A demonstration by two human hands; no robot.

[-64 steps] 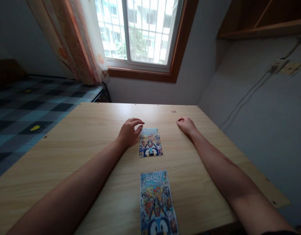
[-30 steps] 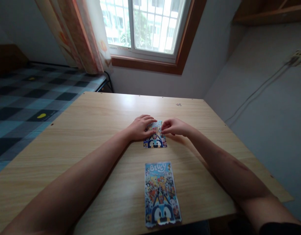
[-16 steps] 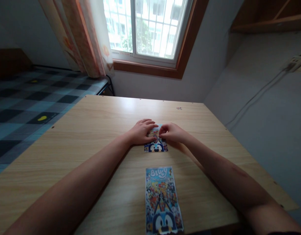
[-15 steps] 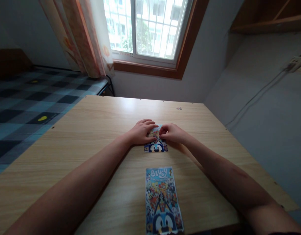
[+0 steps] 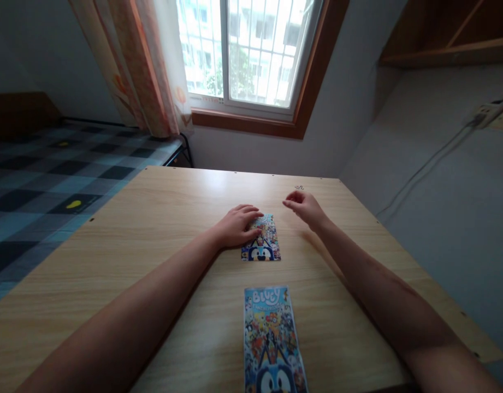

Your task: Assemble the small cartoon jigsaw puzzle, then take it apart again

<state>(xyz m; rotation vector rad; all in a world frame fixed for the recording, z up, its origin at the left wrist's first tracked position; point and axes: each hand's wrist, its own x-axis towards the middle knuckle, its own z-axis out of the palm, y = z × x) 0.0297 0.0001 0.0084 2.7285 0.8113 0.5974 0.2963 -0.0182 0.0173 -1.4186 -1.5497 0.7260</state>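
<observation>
A small picture puzzle (image 5: pixel 266 240) with a blue cartoon dog face lies flat on the wooden table (image 5: pixel 185 191). Across its left side rests my left hand (image 5: pixel 240 225), fingers spread and palm down, covering part of the picture. My right hand (image 5: pixel 304 208) is above the table, to the right of and beyond the puzzle, with its fingers curled in toward the thumb. Whether anything sits between those fingertips is too small to tell. Just past that hand lie several small loose pieces (image 5: pixel 299 188).
Closer to me is a tall printed Bluey sheet or packet (image 5: pixel 271 333) with a matching picture. A bed with a checked cover (image 5: pixel 107 158) stands left of the table. Beyond are a curtain (image 5: pixel 140 71) and a window (image 5: pixel 259 60); a cable (image 5: pixel 423 164) hangs on the right wall.
My right hand has left the puzzle and moved right and away from me, toward the loose pieces. The left hand stays on the puzzle. The view has tilted up slightly.
</observation>
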